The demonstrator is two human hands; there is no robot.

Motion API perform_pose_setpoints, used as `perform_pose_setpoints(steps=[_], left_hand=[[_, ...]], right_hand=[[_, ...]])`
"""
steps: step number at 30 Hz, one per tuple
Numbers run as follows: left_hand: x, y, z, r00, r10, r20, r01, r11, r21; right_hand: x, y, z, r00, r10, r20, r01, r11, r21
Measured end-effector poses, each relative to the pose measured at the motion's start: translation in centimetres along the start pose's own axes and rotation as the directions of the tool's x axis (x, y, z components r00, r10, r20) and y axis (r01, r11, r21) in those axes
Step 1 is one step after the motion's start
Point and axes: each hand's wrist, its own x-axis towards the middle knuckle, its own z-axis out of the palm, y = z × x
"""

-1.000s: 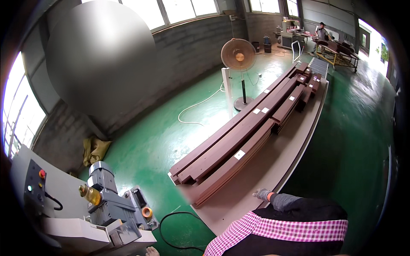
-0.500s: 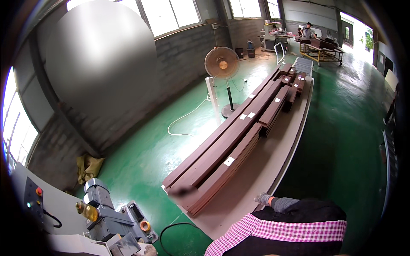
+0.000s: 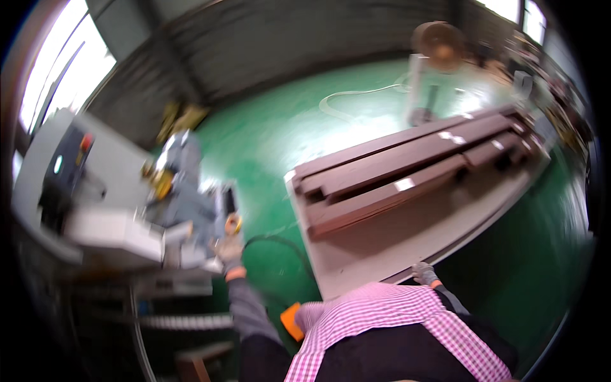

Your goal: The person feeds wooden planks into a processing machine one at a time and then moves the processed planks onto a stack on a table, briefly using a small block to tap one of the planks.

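Note:
My left hand, in a pale glove with an orange cuff, reaches to the end of a grey machine. Just beyond its fingers lies an orange tape roll. Motion smears the fingers, so I cannot tell whether they grip anything. My right hand, also gloved, is at the near edge of a long pale board, its fingers too blurred to read. Long brown planks lie stacked lengthwise on this board, with white labels on their tops.
A control box with a red button stands at the left. A fan on a stand is beyond the planks, near a pale hose on the green floor. A black cable runs between machine and board. An orange piece is beside my apron.
My view has swung left and down, so the planks appear further right. My left hand and forearm have come fully into view by the machine. My right hand remains at the board's edge.

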Motion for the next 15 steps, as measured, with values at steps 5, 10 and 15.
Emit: perform_pose_setpoints(steps=[5, 10, 15], left_hand=[[-1.9, -4.8, 9.9, 0.794, -0.251, -0.554, 0.098, 0.952, -0.291], [-8.2, 2.6, 13.6, 0.780, -0.053, -0.623, -0.090, 0.976, -0.196], [-8.6, 2.5, 13.7, 0.783, -0.050, -0.620, -0.132, 0.961, -0.244]], right_hand=[[-0.9, 8.3, -5.1, 0.974, 0.221, 0.055, -0.226, 0.907, 0.355], [-1.3, -0.3, 2.6, 0.934, 0.343, -0.103, -0.279, 0.876, 0.393], [-0.2, 0.2, 1.4, 0.966, 0.259, -0.013, -0.212, 0.819, 0.533]])
